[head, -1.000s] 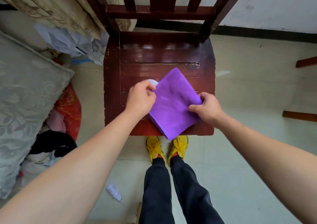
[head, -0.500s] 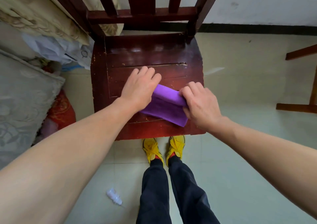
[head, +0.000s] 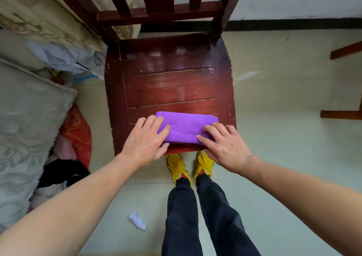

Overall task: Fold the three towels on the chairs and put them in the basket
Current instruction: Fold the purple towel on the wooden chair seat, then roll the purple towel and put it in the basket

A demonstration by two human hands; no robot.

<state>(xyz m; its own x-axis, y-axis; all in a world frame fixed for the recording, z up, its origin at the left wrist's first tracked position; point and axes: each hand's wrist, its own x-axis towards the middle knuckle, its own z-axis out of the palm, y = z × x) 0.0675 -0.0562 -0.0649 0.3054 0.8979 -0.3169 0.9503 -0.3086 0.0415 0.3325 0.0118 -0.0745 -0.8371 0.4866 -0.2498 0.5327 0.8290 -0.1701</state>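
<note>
Head view: folded purple towel (head: pixel 186 127) lies under both flat hands' grip.

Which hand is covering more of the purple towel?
The left hand. Its fingers lie well across the towel and its thumb tucks under the near edge. The right hand rests only its fingertips on the other end.

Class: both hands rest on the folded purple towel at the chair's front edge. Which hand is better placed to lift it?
Probably the left hand: its thumb already hooks under the purple towel at the chair edge. The right hand lies flat on top.
</note>
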